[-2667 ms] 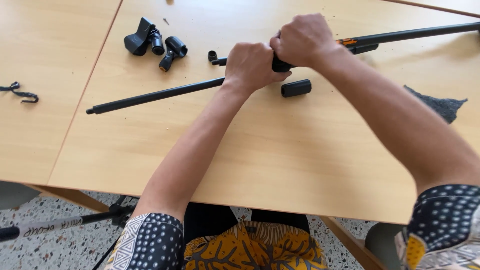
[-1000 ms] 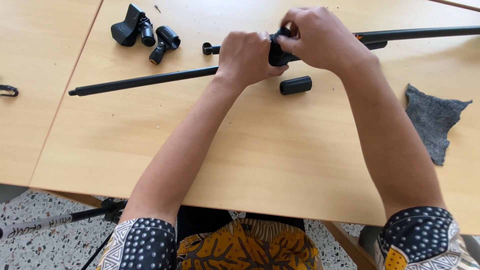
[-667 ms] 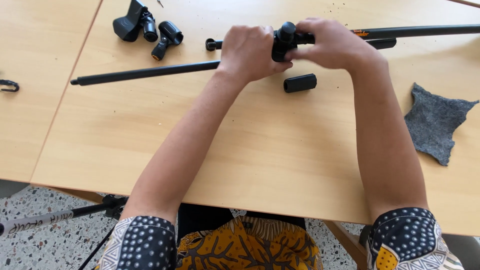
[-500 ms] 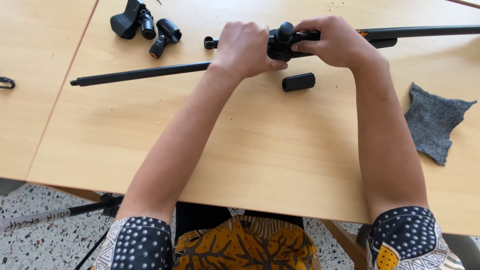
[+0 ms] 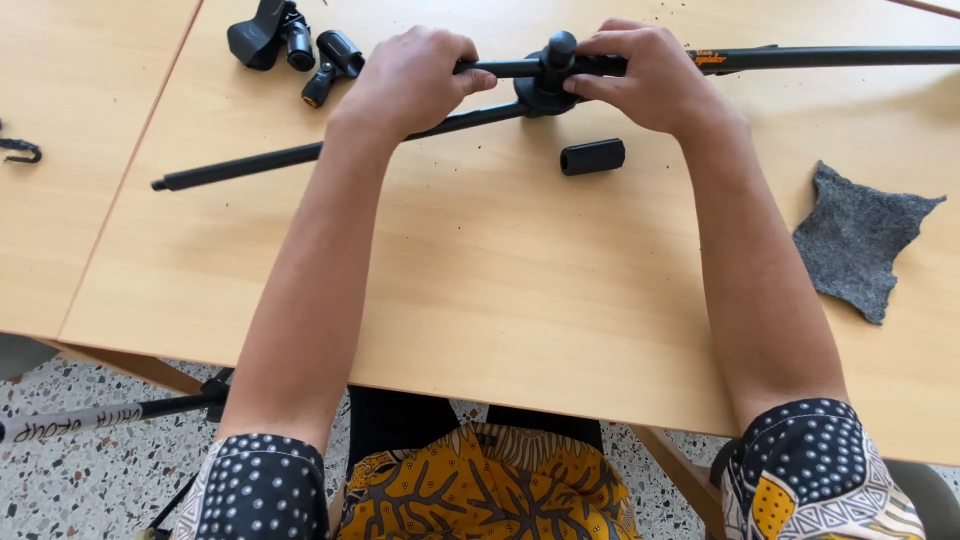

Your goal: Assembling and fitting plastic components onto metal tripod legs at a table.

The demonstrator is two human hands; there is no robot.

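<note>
Both your hands are up at the far edge of the pale wooden table (image 5: 520,300), working the black metal boom rod (image 5: 840,58) and its round black swivel clamp (image 5: 545,85). Your left hand (image 5: 410,80) is curled shut around the short end of the rod, just left of the clamp. Your right hand (image 5: 650,80) is closed on the rod on the other side, thumb and fingertips pinched against the clamp's knob. The rod runs from there along the far edge towards the far right corner.

Under the clamp, the long thin black tube (image 5: 300,155) slants away towards the left edge, its free end lying flat on the wood. It looks joined at the clamp, though your hands hide the joint itself.

Here's the risk as I judge it: twist that knob while the left hand's grip is loose, and the rod could swing round the joint and sweep the table. The short black cylindrical sleeve (image 5: 592,157) sits just near you of the clamp, loose and round, so a nudge would likely send it rolling to the near edge. The cluster of small black clips and adapters (image 5: 295,45) at the far left is near the tube. The grey felt cloth (image 5: 860,240) by the right edge lies well apart.
</note>
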